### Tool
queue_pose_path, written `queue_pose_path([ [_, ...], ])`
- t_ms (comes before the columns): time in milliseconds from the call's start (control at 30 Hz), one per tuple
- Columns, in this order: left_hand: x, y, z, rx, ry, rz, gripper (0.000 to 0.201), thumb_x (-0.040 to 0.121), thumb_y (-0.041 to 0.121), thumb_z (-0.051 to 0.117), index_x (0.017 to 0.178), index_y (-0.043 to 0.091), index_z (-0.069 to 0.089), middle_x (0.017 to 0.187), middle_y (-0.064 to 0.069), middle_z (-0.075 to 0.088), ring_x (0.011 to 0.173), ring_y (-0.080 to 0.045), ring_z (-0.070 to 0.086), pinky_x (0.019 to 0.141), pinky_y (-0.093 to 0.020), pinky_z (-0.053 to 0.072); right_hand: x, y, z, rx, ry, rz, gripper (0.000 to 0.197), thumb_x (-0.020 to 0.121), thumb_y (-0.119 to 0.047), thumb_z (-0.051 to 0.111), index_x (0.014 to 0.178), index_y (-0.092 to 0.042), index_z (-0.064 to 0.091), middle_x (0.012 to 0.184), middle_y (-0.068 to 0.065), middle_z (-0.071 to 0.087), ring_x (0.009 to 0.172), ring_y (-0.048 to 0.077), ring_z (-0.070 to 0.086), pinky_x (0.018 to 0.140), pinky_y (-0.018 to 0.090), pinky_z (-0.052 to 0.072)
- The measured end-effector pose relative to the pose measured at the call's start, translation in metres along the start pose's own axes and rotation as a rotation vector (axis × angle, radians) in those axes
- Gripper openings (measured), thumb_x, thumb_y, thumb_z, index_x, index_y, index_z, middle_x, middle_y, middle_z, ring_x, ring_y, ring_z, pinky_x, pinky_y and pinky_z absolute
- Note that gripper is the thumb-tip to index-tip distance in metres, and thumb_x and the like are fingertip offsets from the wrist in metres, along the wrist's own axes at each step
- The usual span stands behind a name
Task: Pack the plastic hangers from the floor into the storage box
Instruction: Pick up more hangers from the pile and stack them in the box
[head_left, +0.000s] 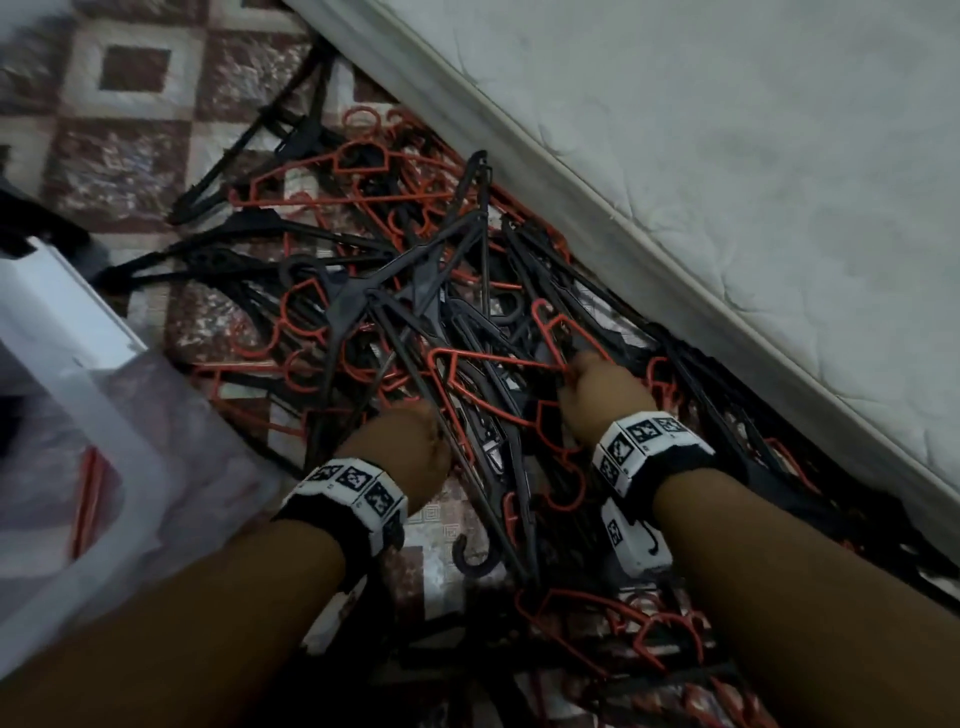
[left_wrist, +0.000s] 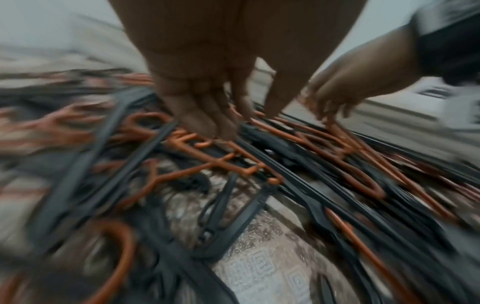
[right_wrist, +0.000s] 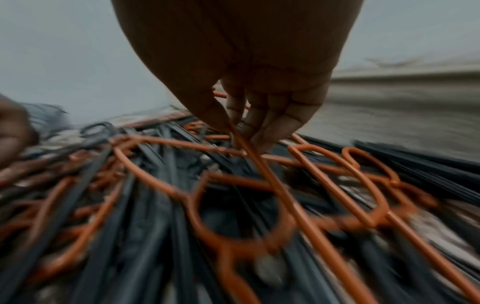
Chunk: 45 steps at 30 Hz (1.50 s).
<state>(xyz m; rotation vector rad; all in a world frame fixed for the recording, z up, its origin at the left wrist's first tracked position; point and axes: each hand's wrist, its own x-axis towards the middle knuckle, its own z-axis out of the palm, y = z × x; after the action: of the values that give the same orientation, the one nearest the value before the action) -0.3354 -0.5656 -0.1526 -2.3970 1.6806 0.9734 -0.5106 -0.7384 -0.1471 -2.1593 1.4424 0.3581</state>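
Observation:
A tangled pile of black and orange plastic hangers lies on the patterned carpet beside a mattress. My right hand reaches into the pile's right part. In the right wrist view its thumb and fingers pinch the thin bar of an orange hanger, seen from above as an orange triangle. My left hand hangs over the pile's near side, fingers pointing down. Its fingertips touch another orange hanger, with the thumb held apart. The clear storage box stands at the left.
A white mattress borders the pile on the right. An orange hanger shows through the box wall, and a white lid lies behind the box. More hangers lie between my forearms. Bare carpet shows at the far left.

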Motion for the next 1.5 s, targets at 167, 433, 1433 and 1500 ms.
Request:
queue_pose_path([
  [167,0.002,-0.014,0.008,-0.107,0.172,-0.343,0.039,0.092,0.033,0.054,0.116,0.003,0.054,0.115,-0.019,0.054,0.100,-0.038,0.055,0.080,-0.044,0.051,0.010,-0.033,-0.001,0.015,0.006,-0.119,0.036,0.090,-0.036,0.057,0.124,-0.024,0.056,0.122,0.008,0.057,0.111,0.030,0.057,0.092,0.038,0.049],
  [433,0.022,-0.051,0.010,-0.543,0.154,-0.666,0.085,0.083,0.045,0.066,0.147,0.013,0.019,0.111,-0.016,0.060,0.093,-0.038,0.061,0.075,-0.040,0.051,0.016,-0.042,0.024,-0.191,-0.100,0.076,0.069,0.084,-0.048,0.066,0.138,-0.017,0.036,0.138,0.016,0.039,0.123,0.039,0.045,0.098,0.055,0.045],
  [1433,0.021,-0.003,0.010,-1.149,-0.144,-0.324,0.013,0.090,0.050,0.062,0.095,0.038,0.058,0.092,0.007,0.065,0.082,-0.020,0.071,0.070,-0.038,0.062,-0.002,-0.079,0.022,0.242,-0.172,-0.192,0.060,0.084,-0.064,0.059,0.119,-0.016,0.055,0.108,0.002,0.066,0.094,0.021,0.062,0.072,0.025,0.043],
  [1500,0.012,0.001,-0.008,-1.123,-0.089,-0.251,0.009,0.089,0.049,0.063,0.094,0.045,0.057,0.090,0.008,0.067,0.076,-0.022,0.071,0.066,-0.038,0.062,-0.008,-0.079,0.011,0.265,-0.184,-0.253,0.050,0.086,-0.062,0.057,0.113,-0.020,0.055,0.098,-0.005,0.065,0.087,0.016,0.061,0.066,0.022,0.042],
])
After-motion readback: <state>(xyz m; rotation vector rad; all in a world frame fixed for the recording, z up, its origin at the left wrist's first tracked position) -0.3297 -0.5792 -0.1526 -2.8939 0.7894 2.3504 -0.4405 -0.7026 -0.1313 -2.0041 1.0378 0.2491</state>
